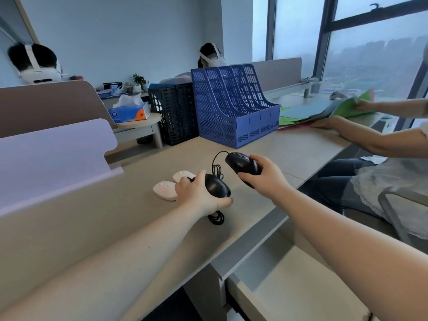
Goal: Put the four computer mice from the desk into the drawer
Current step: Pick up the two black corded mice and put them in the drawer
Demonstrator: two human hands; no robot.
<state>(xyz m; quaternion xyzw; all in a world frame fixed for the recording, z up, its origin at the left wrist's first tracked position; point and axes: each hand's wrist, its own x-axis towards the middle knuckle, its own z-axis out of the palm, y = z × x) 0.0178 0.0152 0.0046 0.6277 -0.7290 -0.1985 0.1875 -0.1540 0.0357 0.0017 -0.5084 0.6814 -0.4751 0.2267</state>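
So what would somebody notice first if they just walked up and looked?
Probably the two hands in the middle: the left hand grips a black mouse on the desk, and the right hand lifts another black mouse with its cord hanging. Two white mice lie just left of them. The big blue file rack stands behind, and the open drawer waits at bottom right.

Two black wired mice (216,186), two white mice (165,189), a beige desk (115,228), a blue perforated file rack (234,105).
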